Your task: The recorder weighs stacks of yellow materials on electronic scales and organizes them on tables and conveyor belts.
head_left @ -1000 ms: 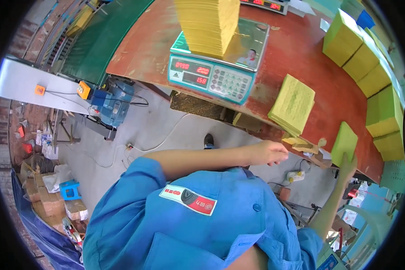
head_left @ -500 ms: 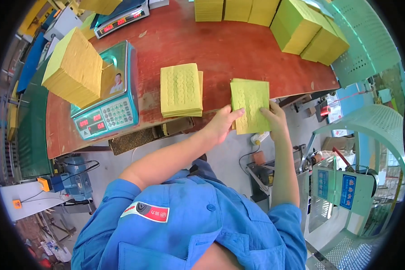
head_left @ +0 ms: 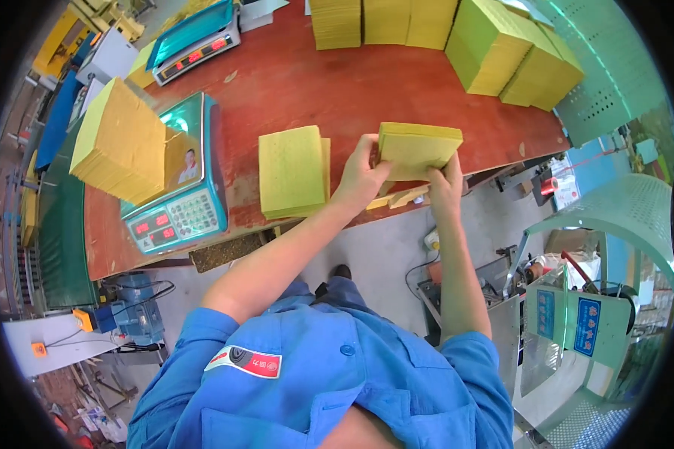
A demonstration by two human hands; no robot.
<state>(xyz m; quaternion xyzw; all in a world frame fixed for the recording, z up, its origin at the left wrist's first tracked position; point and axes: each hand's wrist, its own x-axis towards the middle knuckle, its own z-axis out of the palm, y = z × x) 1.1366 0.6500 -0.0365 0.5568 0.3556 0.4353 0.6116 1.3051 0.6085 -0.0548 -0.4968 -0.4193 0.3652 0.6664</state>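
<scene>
Between my two hands is a stack of yellow paper sheets (head_left: 418,156), tilted so that its upper edge shows. My left hand (head_left: 362,176) grips its left side, the thumb on the face nearest me. My right hand (head_left: 446,185) is closed on the lower right corner. Left of it on the red table lies a second yellow paper stack (head_left: 292,168), its sheets slightly out of line. A teal digital scale (head_left: 178,217) further left carries a tall yellow paper block (head_left: 120,142).
Several yellow paper blocks (head_left: 487,45) line the far side of the red table (head_left: 277,82). Another scale (head_left: 195,45) sits at the back left. A green perforated metal guard (head_left: 614,217) stands at the right, beyond the table's near edge.
The stack in my hands has gone from face-up to tilted, its upper edge now showing. The table stack's top looks plain instead of patterned with rings. The view has shifted slightly.
</scene>
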